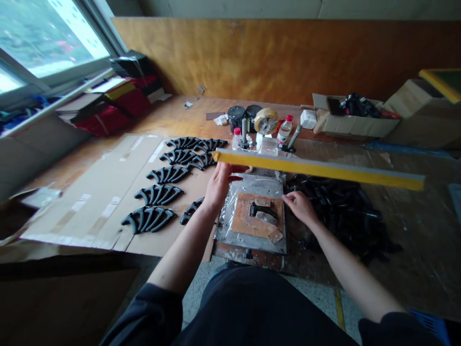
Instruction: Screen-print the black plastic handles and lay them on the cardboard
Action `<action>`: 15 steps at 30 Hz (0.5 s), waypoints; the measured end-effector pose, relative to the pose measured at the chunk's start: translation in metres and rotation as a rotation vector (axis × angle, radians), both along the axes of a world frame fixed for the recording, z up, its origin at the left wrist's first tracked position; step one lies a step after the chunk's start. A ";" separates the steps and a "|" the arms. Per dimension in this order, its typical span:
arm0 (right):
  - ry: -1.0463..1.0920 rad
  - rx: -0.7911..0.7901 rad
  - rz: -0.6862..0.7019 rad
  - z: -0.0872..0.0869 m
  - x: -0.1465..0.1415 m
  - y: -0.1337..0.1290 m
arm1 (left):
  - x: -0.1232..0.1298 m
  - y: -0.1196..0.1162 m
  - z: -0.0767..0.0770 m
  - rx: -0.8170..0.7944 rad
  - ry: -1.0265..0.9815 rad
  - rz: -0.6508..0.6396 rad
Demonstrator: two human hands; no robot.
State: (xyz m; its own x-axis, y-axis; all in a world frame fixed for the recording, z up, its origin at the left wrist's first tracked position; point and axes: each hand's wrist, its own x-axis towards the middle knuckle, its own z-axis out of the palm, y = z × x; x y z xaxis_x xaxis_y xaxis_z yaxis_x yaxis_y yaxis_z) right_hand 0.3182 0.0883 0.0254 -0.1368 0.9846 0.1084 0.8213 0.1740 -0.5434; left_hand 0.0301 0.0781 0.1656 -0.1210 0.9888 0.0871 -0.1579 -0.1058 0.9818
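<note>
The bench (169, 108) held a metal plate (257, 182). Cardboard (97, 182) lay left of the plate, a black pile (345, 216) right. A yellow bar (317, 169) was above the plate's far side. The left hand (218, 185) was by its far left corner, the right hand (299, 205) by its right edge. I couldn't tell if either grip held anything. A curved black piece (264, 209) sat near its middle.

The table (162, 115) is brown wood. On its left lies flat cardboard (93, 178). A gray plate (248, 183) is near the front edge, with a heap of black parts (345, 216) to its right. Farther back stand 2 black pots (236, 117), 2 bottles (285, 129) and an open box (355, 126).
</note>
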 end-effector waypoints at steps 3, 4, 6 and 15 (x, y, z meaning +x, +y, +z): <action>-0.261 -0.045 0.160 -0.018 -0.046 -0.027 | 0.008 0.000 -0.005 0.001 -0.026 0.052; -0.350 -0.075 0.188 -0.018 -0.055 -0.031 | 0.010 -0.008 -0.012 -0.025 -0.029 0.065; -0.444 -0.164 0.189 -0.009 -0.067 -0.032 | 0.014 -0.032 -0.034 -0.183 -0.009 -0.034; -0.232 0.104 0.519 0.028 -0.175 -0.067 | -0.007 -0.112 -0.118 -0.640 -0.260 0.082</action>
